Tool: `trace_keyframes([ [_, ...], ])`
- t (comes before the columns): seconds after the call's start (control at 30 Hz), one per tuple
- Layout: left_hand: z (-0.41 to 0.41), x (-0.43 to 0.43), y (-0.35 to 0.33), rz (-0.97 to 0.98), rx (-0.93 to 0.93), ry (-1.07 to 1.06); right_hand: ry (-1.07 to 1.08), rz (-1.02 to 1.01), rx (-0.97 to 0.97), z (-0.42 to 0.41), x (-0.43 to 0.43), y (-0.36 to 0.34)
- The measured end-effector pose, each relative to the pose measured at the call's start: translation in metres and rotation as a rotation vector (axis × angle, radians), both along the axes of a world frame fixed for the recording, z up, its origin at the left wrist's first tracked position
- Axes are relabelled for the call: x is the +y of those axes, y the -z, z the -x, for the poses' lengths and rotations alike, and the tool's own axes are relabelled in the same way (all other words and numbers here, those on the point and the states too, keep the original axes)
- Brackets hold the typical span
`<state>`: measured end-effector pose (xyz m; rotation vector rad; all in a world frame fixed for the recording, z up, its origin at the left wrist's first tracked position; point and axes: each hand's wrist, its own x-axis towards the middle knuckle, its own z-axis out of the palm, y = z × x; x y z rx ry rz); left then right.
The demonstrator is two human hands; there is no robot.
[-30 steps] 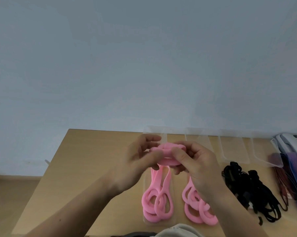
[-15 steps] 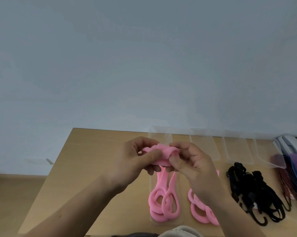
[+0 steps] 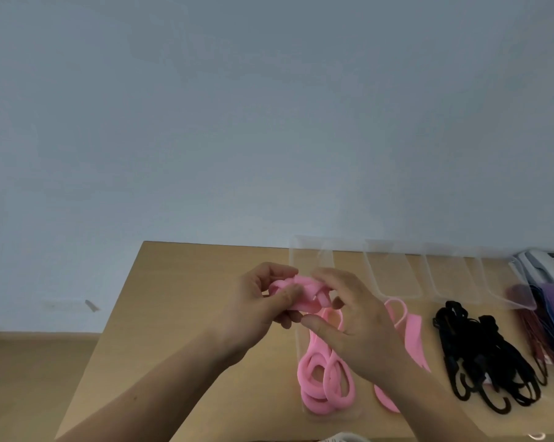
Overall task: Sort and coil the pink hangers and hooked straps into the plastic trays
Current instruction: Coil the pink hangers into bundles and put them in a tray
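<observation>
Pink hanger (image 3: 303, 296), folded into a tight coil, sits between both hands above the desk (image 3: 173, 314). The left hand (image 3: 256, 314) has its grip clamped on it, thumb pressed across the top. The right hand (image 3: 362, 333) hooks its fingers over the other end, thumb off it. Directly beneath the grip lies a clear tray (image 3: 333, 416) holding coiled hangers (image 3: 326, 381); black hooked straps (image 3: 486, 355) lie well to its right. The coil will likely hold best if the left thumb pins the loops while the right hand tucks the loose end.
</observation>
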<state>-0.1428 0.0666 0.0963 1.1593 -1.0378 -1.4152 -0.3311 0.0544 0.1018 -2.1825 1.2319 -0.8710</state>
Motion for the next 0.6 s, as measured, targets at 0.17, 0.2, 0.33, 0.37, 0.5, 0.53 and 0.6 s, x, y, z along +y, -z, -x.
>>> trace_keyframes([
  [0.17,-0.004,-0.008,0.014,-0.062,-0.058,0.106,-0.032,0.086,0.203,0.002,-0.004,0.01],
  [0.2,-0.003,-0.011,0.017,-0.074,-0.062,0.127,-0.035,0.09,0.225,0.005,-0.006,0.013],
  [0.33,0.009,-0.026,0.029,-0.11,-0.081,0.168,0.007,0.205,0.266,0.016,-0.018,0.029],
  [0.37,0.012,-0.031,0.032,-0.117,-0.091,0.168,0.02,0.217,0.266,0.02,-0.023,0.033],
  [0.5,0.022,-0.058,0.043,-0.093,-0.277,0.129,0.062,0.218,0.302,0.034,-0.055,0.051],
  [0.53,0.024,-0.066,0.046,-0.083,-0.34,0.112,0.066,0.212,0.3,0.037,-0.064,0.056],
  [0.6,0.026,-0.085,0.054,-0.072,-0.447,0.056,0.068,0.197,0.274,0.042,-0.086,0.066],
])
